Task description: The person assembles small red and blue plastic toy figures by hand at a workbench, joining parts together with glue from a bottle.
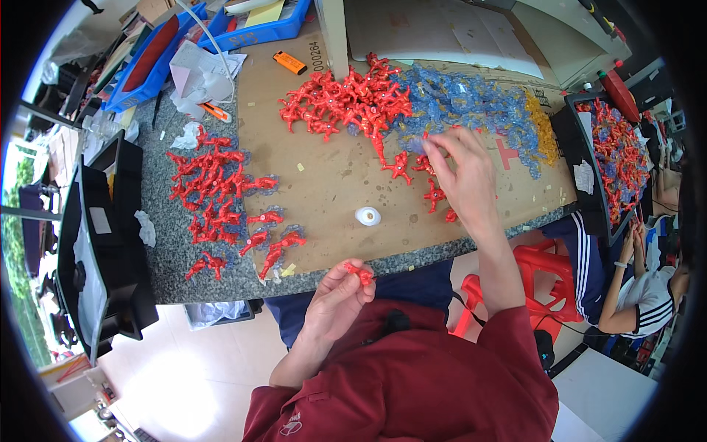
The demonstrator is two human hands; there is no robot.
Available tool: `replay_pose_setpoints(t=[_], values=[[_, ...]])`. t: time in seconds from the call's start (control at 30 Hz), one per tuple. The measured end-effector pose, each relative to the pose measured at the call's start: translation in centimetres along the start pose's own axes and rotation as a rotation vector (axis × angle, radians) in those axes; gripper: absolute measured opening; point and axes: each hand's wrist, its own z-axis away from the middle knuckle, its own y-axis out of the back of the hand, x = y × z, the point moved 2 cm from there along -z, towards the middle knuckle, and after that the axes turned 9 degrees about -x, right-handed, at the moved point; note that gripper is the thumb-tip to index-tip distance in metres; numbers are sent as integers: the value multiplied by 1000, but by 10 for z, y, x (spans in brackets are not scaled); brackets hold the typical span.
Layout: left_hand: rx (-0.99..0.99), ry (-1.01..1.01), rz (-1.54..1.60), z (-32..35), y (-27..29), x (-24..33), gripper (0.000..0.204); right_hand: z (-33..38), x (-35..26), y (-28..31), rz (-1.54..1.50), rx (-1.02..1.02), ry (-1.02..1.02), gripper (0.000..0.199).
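Note:
My left hand point(335, 302), close to the table's front edge, pinches a small red plastic figure point(360, 275). Over the right half of the cardboard, my right hand point(465, 177) has thumb and forefinger closed on what looks like a clear blue plastic piece point(418, 146). Beyond it spreads a heap of clear blue pieces point(460, 96), with yellow pieces point(543, 132) at its right end. A pile of red figures point(342, 99) lies to its left. A few loose red figures point(398, 168) are beside my right hand. Between my hands stands a small white round container point(367, 216).
Red figures with clear blue parts point(217, 184) lie in rows on the left. An orange cutter point(289, 62) and blue trays point(272, 26) are at the back. Black bins point(110, 243) flank the left side; a full black crate point(589, 158) stands right. Another person sits far right.

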Motion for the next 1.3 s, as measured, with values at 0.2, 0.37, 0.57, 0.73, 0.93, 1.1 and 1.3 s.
replay_pose_setpoints(t=[0.2,0.37,0.57,0.73,0.93,1.1,1.3], values=[[-22,30,-8,-4,-7,-2,19,71,-29,0,62,-155,185,17],[-27,20,2,-3,-7,-6,19,74,-27,-1,-165,-287,95,24],[34,32,-63,0,-9,-5,19,63,-32,-4,-109,-483,101,33],[-54,4,-22,-2,-5,-7,20,78,-37,-1,-567,-539,-218,34],[-137,4,-52,-6,-13,-8,21,88,-49,3,-950,-616,-45,38],[-168,46,46,-4,-7,-9,20,91,-44,-4,-1304,-713,-242,33],[-183,-41,-164,-3,-8,-8,13,98,-35,-21,-1492,-770,-124,29]])
